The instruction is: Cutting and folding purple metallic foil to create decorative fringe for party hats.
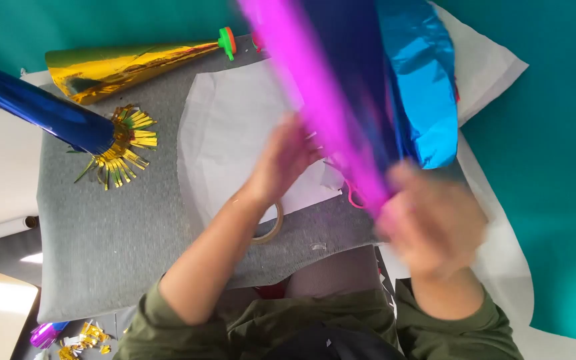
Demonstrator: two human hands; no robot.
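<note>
**Both hands on a shiny magenta foil cone over a grey work pad**

At far left a dark blue foil cone (35, 107) lies with its gold-and-green fringed mouth (118, 147) on the grey felt pad (101, 247). Above it rests a gold foil cone (121, 67) with a green and orange tip, set aside near the pad's top edge. In the middle a white paper cutout with a curved edge (225, 140) lies flat, and a roll of clear tape (271, 227) peeks out from under the left forearm, close at hand.

The left hand (281, 160) presses against the magenta foil cone (315, 100) from the side, apparently steadying it; how its fingers close I cannot tell. The cone slants up and away from the lap, glossy and motion-blurred. The right hand (431, 223) seems wrapped around the cone's lower end, though it is too blurred to be sure. Behind the cone a crumpled bright blue foil sheet (418, 87) rises, over white paper (488, 67).
</note>
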